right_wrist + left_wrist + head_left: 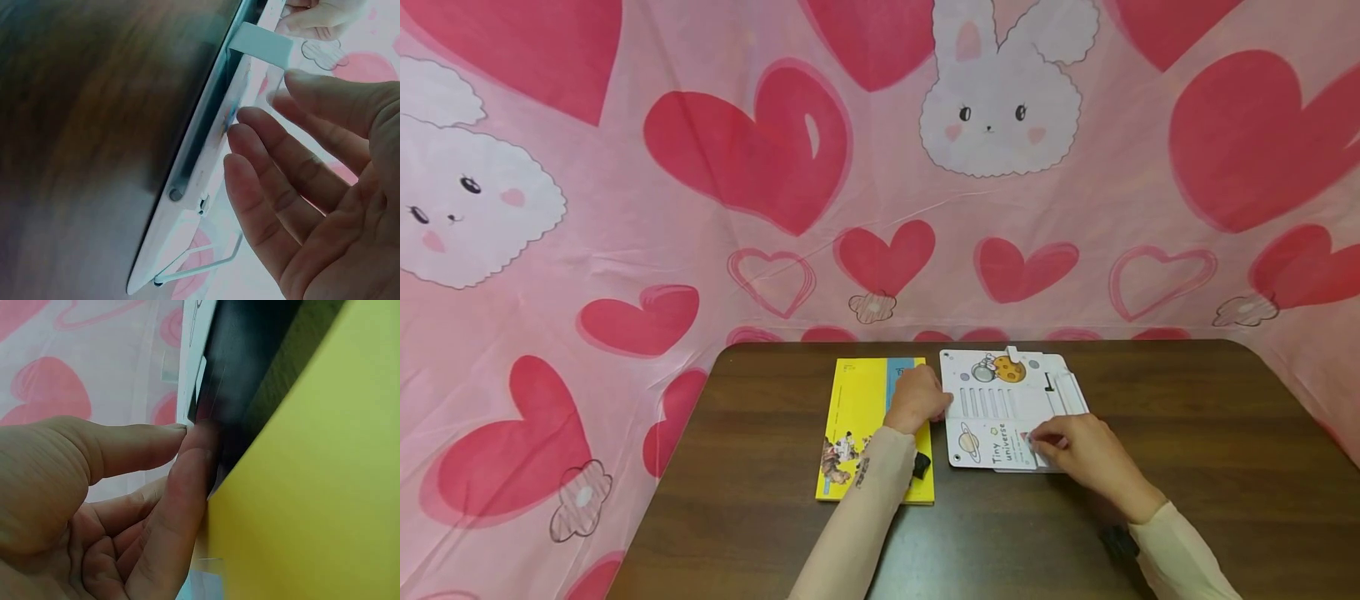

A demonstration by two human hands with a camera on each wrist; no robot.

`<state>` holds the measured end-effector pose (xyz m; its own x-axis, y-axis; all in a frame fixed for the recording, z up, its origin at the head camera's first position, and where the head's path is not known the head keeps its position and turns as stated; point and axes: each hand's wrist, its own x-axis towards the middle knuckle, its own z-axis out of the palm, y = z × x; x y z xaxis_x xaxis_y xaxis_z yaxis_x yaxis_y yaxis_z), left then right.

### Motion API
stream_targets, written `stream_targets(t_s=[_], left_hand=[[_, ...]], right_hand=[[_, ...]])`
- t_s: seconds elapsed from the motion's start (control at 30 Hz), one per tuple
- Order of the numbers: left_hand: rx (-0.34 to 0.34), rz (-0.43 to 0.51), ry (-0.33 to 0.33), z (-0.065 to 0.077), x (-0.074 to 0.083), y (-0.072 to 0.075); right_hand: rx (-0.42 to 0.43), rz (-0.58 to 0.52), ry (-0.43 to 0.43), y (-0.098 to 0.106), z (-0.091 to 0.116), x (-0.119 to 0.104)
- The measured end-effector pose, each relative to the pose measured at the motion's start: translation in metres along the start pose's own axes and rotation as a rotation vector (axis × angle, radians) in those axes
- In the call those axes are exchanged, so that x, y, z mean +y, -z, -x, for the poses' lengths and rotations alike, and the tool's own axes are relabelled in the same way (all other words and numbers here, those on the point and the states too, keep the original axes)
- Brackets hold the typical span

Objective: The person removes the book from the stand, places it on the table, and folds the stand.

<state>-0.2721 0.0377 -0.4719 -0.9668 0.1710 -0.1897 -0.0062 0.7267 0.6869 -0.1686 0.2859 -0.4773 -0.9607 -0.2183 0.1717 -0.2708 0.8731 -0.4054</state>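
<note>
A white book stand [981,433], printed with an astronaut, planets and "Tiny universe", lies on the table with its slotted panel facing up. My left hand [916,396] reaches over a yellow book and pinches the stand's left edge between thumb and index finger, as the left wrist view shows. At the stand's near right side, my right hand [1090,454] has its thumb and index finger at a pale page clip [262,47], pinching its end. Its other fingers are bent lightly by the panel. A wire leg [206,265] sticks out from the stand in the right wrist view.
Left of the stand, the yellow book [857,400] with a blue patch lies partly under my left forearm. Both rest on a dark wooden table [760,467]. A pink cloth [910,200] with hearts and rabbits hangs behind the table.
</note>
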Motion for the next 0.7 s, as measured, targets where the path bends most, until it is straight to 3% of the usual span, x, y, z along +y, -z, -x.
stream_targets(t_s=[0.47, 0.7], left_hand=[[-0.009, 0.003, 0.002, -0.0027, 0.0017, 0.0011], [-0.022, -0.006, 0.012, -0.0032, 0.0016, 0.0006]], right_hand=[[-0.126, -0.017, 0.026, 0.0094, 0.0018, 0.0004], [-0.122, 0.011, 0.043, 0.0057, 0.0018, 0.0025]])
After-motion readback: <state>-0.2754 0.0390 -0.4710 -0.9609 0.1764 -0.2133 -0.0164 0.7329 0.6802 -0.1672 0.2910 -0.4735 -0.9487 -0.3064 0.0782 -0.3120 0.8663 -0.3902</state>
